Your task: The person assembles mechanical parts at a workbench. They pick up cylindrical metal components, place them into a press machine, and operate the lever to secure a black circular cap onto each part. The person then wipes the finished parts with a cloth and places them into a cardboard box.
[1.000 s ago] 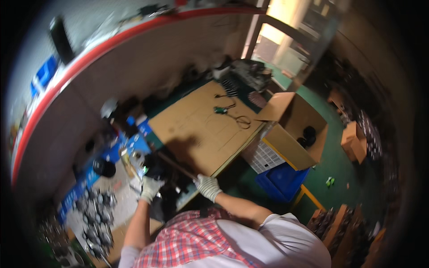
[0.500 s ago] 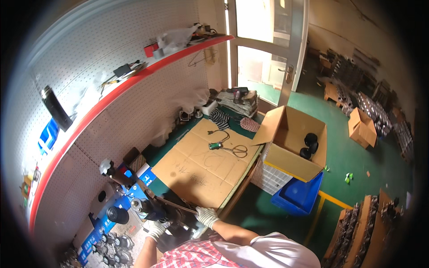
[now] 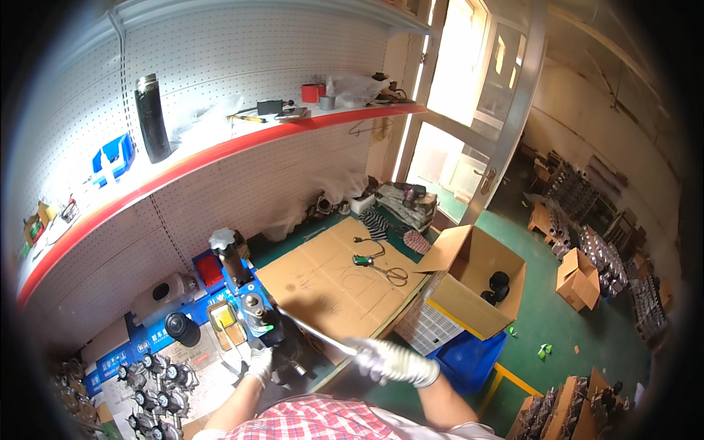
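Observation:
My right hand, in a white knit glove, is closed round the end of a long metal lever. The lever slopes up and left to a dark bench-mounted hand press with a rounded metal top. My left hand, gloved too, is low at the near side of the press, its fingers curled; what they hold is hidden. Beside the press lies a small tray with something yellow in it. A black round cap-like part and several metal parts with round faces sit to the left.
Scissors lie on a flat cardboard sheet across the bench. An open carton with black parts stands at right, above a blue bin. A red-edged shelf runs along the wall, holding a black flask.
My view has turned, so the bench and shelf sit differently. My right hand has moved outward to the right with the lever's end. My left hand remains by the press.

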Tool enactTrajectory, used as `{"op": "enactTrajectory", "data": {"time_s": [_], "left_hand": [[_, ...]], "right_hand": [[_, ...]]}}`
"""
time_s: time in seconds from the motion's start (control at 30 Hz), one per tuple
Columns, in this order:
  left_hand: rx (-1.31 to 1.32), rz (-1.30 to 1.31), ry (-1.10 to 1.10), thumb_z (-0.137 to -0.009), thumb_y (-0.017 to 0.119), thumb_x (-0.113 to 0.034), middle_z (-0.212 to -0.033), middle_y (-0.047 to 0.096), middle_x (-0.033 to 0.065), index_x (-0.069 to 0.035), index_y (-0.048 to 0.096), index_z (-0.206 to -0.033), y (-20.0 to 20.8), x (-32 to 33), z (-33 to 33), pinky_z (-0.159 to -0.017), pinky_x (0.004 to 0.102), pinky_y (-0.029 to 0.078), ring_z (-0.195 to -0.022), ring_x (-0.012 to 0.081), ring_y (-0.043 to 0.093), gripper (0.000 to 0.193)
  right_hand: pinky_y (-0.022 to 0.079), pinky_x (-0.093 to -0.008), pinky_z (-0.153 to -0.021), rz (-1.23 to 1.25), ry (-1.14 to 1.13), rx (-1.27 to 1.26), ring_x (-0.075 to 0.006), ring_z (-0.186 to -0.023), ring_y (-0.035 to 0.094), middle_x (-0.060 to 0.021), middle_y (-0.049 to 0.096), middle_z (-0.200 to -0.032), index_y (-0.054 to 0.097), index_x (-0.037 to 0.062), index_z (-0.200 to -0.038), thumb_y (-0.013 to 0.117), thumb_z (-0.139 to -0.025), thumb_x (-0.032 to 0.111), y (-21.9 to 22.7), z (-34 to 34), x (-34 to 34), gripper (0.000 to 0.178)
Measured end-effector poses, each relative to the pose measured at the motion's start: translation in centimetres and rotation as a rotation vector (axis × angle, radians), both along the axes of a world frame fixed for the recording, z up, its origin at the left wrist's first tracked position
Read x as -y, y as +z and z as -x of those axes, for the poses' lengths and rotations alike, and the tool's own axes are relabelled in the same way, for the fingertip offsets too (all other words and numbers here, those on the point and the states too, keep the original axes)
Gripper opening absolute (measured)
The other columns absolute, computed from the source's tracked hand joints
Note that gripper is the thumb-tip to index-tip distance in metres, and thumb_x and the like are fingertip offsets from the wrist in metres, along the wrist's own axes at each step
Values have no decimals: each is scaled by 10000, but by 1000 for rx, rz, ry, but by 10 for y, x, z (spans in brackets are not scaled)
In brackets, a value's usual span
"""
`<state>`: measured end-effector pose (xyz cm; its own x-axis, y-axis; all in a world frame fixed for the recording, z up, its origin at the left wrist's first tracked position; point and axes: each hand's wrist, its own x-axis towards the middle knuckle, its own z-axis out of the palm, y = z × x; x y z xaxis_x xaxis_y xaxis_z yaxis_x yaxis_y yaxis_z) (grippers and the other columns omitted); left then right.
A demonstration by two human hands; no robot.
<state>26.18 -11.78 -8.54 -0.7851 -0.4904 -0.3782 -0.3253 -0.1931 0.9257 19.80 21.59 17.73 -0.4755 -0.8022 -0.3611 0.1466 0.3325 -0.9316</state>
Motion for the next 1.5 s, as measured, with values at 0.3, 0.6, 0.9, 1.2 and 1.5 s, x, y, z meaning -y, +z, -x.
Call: {"op": "enactTrajectory", "data": {"time_s": [0.3, 0.6, 0.9, 1.2, 1.5], "left_hand": [[1, -20, -32, -859, 657, -302, -893, 647, 90, -8, 588, -1075, 98, 3, -26, -643, 331, 538, -805, 199, 648, 371], [-121, 432, -167, -794, 687, -149, -916, 683, 106, 35, 643, -1008, 54, 53, -3, -719, 315, 514, -788, 176, 632, 285], [-96, 692, -152, -773, 677, -240, -737, 673, 120, 57, 673, -812, 16, 81, 15, -625, 343, 488, -684, 185, 628, 299], [136, 479, -175, -737, 698, -384, -845, 693, 235, 75, 679, -884, 51, 110, -19, -726, 368, 512, -837, 312, 689, 482], [-87, 337, -209, -726, 698, -138, -851, 620, 71, 14, 561, -1036, 135, 115, -137, -546, 266, 482, -660, 145, 588, 372]], "right_hand": [[360, -245, -451, 500, -371, 596, -154, -611, 562, -132, 634, -898, 407, 63, -1403, 422, -709, 862, -101, -1, -13, 1059], [551, -316, -677, -42, -146, 471, -181, -746, 609, -138, 624, -979, 494, 58, -1314, 526, -918, 559, -161, -74, 135, 639], [544, -335, -669, -90, -132, 387, -184, -738, 616, -125, 650, -947, 549, 51, -1193, 493, -933, 558, -166, -96, 185, 573], [544, -367, -700, -82, -262, 401, -219, -787, 625, -123, 651, -954, 580, 46, -1171, 533, -915, 552, -198, -99, 196, 569], [538, -327, -734, 124, -75, 284, -215, -942, 567, -80, 505, -1233, 313, 169, -1437, 590, -821, 663, -135, -126, 235, 837]]}}
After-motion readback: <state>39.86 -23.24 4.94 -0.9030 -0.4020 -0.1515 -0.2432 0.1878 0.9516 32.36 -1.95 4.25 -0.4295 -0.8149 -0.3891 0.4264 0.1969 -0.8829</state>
